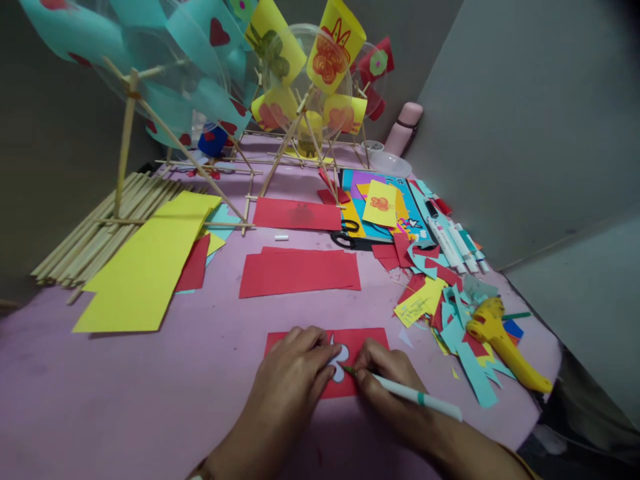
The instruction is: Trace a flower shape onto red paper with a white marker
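Observation:
A red paper strip (373, 339) lies flat on the table at the front. On it rests a small pale butterfly cutout (339, 373), partly covered by fingers. My left hand (295, 367) pins the cutout down with thumb and fingertips closed at its left side. Between the fingers of my right hand (387, 377) is a white marker (425, 398) with a green band, its dark tip touching the cutout's right edge. More red strips (300, 273) lie just beyond.
Yellow paper sheets (145, 267) and bamboo sticks (100, 233) lie left. Paper wheels on stick frames (285, 160) stand behind. On the right are scissors (345, 233), paper scraps (430, 293), markers (453, 243) and a yellow glue gun (510, 353). A pink bottle (403, 130) stands at the back.

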`<state>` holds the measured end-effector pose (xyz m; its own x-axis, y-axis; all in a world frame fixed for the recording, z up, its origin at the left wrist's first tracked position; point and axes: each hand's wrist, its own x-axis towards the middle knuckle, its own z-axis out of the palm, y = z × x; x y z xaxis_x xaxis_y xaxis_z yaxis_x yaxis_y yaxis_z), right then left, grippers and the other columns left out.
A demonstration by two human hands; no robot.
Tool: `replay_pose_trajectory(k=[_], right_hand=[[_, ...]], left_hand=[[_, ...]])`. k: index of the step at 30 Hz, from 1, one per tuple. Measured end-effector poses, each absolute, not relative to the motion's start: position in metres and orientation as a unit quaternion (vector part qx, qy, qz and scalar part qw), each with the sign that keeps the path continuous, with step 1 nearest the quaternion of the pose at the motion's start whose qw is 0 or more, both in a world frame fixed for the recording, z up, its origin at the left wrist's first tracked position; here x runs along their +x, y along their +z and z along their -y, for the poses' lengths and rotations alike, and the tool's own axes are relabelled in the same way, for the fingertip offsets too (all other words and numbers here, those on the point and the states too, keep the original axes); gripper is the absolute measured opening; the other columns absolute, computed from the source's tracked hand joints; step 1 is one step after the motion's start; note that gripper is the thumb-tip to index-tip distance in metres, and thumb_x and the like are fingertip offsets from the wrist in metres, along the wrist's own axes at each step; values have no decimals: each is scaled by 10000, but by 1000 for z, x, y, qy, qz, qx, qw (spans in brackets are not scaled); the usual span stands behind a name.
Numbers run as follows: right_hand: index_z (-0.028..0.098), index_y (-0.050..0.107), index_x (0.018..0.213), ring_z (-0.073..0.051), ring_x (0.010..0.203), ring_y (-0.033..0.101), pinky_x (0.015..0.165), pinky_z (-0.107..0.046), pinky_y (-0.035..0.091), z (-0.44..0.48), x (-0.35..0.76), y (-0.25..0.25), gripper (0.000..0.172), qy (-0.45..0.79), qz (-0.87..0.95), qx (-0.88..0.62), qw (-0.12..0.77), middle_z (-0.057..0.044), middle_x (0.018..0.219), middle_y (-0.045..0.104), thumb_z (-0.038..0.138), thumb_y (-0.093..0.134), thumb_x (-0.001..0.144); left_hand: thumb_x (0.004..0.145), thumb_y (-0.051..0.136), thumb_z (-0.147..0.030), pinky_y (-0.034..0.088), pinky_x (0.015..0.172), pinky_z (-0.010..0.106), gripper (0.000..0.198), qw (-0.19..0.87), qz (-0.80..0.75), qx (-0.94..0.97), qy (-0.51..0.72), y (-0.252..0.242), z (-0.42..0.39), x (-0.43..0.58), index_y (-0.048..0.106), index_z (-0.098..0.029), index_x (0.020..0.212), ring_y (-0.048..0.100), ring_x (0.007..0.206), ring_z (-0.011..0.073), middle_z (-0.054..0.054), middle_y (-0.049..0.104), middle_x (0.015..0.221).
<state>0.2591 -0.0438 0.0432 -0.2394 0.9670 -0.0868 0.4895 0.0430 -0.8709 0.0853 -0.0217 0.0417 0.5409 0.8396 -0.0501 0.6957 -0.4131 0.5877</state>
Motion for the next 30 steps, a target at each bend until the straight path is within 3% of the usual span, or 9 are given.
replay_pose_trajectory(k=[6, 18, 30], right_hand=[[228, 401, 640, -107, 444, 387, 443, -214, 283, 42, 258, 47, 102, 408, 681, -546, 268, 48, 512, 424, 227, 383, 740], [236, 371, 630, -98, 400, 320, 413, -216, 239, 45, 261, 42, 91, 419, 691, -530, 257, 65, 483, 369, 199, 376, 713], [224, 400, 669, -94, 429, 377, 440, -203, 308, 45, 259, 44, 103, 433, 709, -479, 283, 61, 526, 416, 216, 395, 771]], left_hand=[[873, 550, -144, 417, 726, 321, 213, 279, -461, 832, 136, 41, 22, 84, 641, -259, 1027, 521, 869, 206, 24, 590, 955], [873, 545, -150, 419, 727, 320, 199, 282, -459, 830, 144, 41, 21, 85, 650, -251, 1009, 522, 868, 204, 26, 596, 955], [898, 506, -153, 418, 709, 306, 207, 282, -457, 833, 135, 40, 20, 84, 652, -256, 1002, 525, 861, 196, 25, 599, 946]])
